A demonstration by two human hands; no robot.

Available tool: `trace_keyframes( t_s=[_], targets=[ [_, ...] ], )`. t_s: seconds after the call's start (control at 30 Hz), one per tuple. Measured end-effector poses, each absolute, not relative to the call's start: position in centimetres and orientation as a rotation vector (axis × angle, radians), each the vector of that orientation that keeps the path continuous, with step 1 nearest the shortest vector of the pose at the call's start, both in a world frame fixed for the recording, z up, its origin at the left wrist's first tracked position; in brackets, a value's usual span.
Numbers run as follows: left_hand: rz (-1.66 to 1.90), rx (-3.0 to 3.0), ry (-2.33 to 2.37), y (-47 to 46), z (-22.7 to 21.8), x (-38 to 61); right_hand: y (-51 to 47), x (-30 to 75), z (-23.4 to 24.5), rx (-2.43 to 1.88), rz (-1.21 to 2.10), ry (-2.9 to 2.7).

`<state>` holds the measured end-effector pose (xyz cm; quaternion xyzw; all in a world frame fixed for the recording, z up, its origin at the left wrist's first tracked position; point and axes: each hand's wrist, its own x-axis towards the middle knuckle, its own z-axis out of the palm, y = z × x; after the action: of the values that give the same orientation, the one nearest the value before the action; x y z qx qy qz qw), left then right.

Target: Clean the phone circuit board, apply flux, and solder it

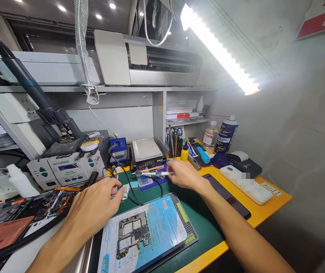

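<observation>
My right hand point(181, 174) grips the end of a toothbrush point(153, 173), its bristle head pointing left above the back of the green mat point(208, 231). My left hand point(100, 201) is closed at the mat's left side, its fingertips round a slim bluish-grey thing that they mostly hide. Below both hands lies a blue-and-white box point(165, 223) showing a phone circuit board point(134, 233); whether the board is printed or real I cannot tell. A black cable point(128, 182) loops across the mat between the hands.
A hot-air station point(68, 168) and a white bottle point(21, 180) stand left. Behind the hands are a heating plate point(147, 149) and a yellow bottle point(184, 152). To the right lie a dark phone point(231, 199) and a white phone point(245, 184), near a spray can point(225, 134).
</observation>
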<state>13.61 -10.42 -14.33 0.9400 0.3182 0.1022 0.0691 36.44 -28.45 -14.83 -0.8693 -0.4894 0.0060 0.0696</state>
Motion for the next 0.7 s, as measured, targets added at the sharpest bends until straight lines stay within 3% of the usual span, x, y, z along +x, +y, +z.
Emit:
trace_keyframes(
  t_s=[0.7],
  targets=[
    [0.193, 2.909, 0.912, -9.89, -14.98, 13.63, -28.64, 36.16, -14.61, -2.602, 0.193, -1.663]
  ],
)
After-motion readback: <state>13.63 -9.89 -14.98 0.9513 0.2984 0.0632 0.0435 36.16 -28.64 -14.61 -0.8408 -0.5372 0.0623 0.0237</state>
